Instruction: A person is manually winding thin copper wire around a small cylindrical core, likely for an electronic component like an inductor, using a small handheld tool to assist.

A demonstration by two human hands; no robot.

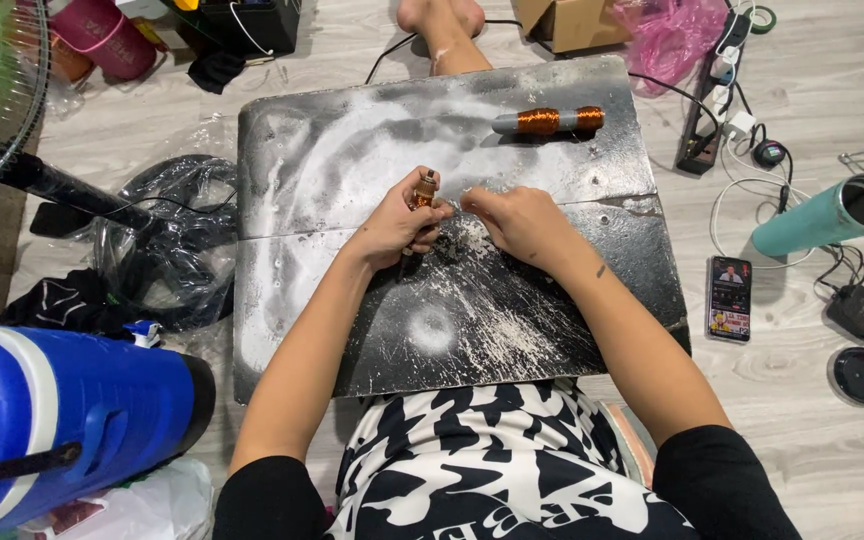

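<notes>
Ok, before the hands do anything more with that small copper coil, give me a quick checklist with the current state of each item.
1. Left hand grips the small copper coil: ok, held upright at the fingertips.
2. Right hand close to the coil: ok, fingertips pinched just beside it; whether they hold a wire, cannot tell.
3. Work done over the dark board: ok, both hands above it.
4. Larger copper-wound rod out of the way: ok, lying at the board's far edge.
5. Phone and teal tumbler off the board: ok, on the floor to the right.
6. Coil winding intact: cannot tell, too small.
</notes>
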